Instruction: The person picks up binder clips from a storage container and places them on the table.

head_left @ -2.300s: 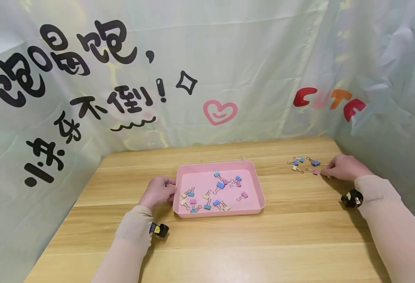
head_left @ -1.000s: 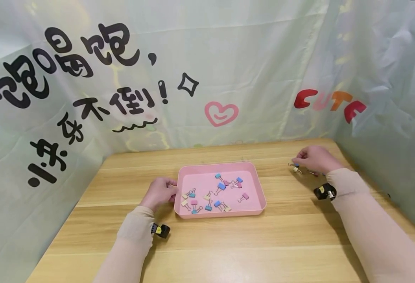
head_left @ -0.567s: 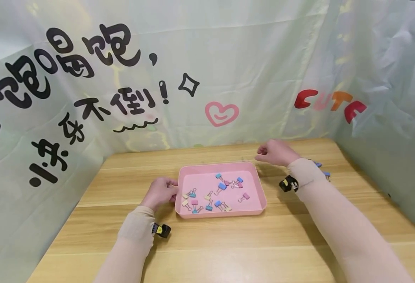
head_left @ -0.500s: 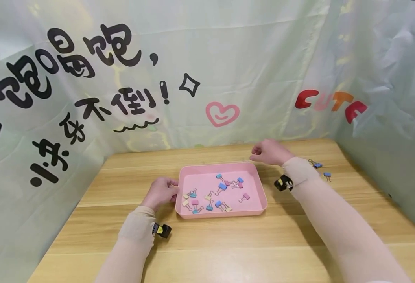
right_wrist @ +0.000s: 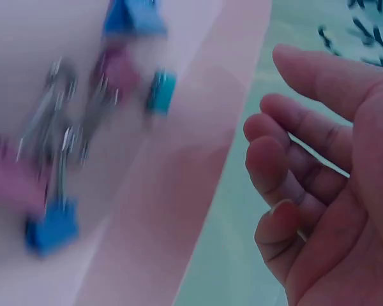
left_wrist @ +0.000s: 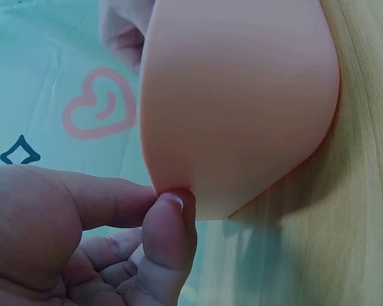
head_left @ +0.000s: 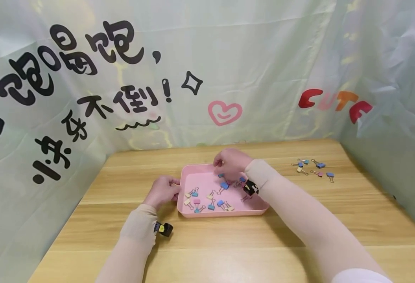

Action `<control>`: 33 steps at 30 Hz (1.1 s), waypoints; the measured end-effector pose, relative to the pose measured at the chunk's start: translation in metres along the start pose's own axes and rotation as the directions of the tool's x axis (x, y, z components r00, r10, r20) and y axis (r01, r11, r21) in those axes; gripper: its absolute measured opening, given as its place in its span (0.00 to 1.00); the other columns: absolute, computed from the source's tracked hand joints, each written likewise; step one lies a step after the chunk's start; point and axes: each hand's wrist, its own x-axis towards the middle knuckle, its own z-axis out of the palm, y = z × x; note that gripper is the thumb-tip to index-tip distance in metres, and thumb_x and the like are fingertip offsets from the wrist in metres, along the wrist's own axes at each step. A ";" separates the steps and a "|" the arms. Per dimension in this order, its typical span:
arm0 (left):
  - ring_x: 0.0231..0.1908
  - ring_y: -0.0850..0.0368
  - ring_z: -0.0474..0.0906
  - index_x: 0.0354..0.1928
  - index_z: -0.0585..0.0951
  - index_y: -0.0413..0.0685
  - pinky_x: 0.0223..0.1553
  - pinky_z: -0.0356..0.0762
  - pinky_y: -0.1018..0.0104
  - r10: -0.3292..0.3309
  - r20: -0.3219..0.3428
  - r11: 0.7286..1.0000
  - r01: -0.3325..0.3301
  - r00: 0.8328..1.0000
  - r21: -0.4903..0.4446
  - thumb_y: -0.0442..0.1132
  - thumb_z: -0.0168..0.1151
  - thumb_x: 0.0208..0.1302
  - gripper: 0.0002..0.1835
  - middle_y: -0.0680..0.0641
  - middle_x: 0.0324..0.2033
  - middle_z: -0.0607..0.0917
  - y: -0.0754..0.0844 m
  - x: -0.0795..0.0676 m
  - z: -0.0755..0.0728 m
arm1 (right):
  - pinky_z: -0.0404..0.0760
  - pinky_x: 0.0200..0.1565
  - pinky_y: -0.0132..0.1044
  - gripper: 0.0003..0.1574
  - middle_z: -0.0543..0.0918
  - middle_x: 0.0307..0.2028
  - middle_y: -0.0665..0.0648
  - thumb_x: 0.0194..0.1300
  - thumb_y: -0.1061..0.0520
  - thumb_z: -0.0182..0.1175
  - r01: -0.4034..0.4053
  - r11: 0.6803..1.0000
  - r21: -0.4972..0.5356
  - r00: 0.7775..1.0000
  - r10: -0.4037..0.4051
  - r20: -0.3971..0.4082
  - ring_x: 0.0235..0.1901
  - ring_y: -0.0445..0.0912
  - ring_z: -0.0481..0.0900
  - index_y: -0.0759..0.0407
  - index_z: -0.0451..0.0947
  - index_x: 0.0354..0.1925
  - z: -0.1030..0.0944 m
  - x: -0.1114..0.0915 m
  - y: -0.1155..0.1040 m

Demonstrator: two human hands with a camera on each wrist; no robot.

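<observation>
My left hand [head_left: 163,192] pinches the left rim of a pink tray [head_left: 200,181]. In the left wrist view, the thumb [left_wrist: 172,236] presses the tray's outer wall [left_wrist: 242,95] and the index finger meets it at the edge. My right hand [head_left: 233,161] is over the tray's far side. In the right wrist view, its fingers are loosely curled with the thumb apart, and nothing is between them. Binder clips lie in the tray, among them a blue clip [head_left: 224,186], a pink clip [head_left: 197,201] and a teal clip [head_left: 211,206]. The right hand and forearm partly cover some clips.
Several loose clips lie on the wooden table [head_left: 221,247] to the right of the tray, including a blue clip [head_left: 330,175], a pink clip [head_left: 318,173] and a cream clip [head_left: 302,170]. A printed curtain [head_left: 257,98] hangs behind and at both sides of the table.
My right hand has moved left from the loose clips on the right to above the tray. A blue clip now shows near where it was. My left hand stays at the tray rim.
</observation>
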 end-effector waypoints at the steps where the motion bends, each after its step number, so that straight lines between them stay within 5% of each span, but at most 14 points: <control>1: 0.25 0.55 0.79 0.48 0.80 0.32 0.30 0.82 0.62 0.000 0.000 1.000 0.000 1.000 0.001 0.29 0.61 0.61 0.13 0.39 0.31 0.83 0.000 0.000 0.000 | 0.78 0.43 0.35 0.14 0.83 0.35 0.47 0.61 0.50 0.65 0.019 1.000 0.005 1.000 -0.019 0.015 0.36 0.40 0.78 0.55 0.85 0.44 0.003 0.004 -0.004; 15: 0.24 0.55 0.80 0.47 0.80 0.32 0.30 0.83 0.61 0.013 0.008 0.999 -0.012 1.000 -0.049 0.28 0.61 0.60 0.13 0.40 0.29 0.84 0.001 0.003 0.000 | 0.76 0.40 0.26 0.17 0.85 0.37 0.45 0.53 0.50 0.72 0.263 0.963 -0.058 0.943 -0.243 0.227 0.32 0.34 0.77 0.52 0.85 0.42 0.041 0.025 -0.060; 33: 0.23 0.57 0.80 0.46 0.80 0.33 0.30 0.83 0.60 0.007 0.005 0.999 -0.007 1.000 -0.033 0.28 0.62 0.59 0.12 0.42 0.28 0.84 -0.002 0.003 -0.001 | 0.76 0.41 0.24 0.15 0.84 0.35 0.46 0.51 0.63 0.71 0.251 0.966 -0.055 0.940 -0.230 0.254 0.36 0.36 0.78 0.52 0.86 0.39 0.055 0.025 -0.074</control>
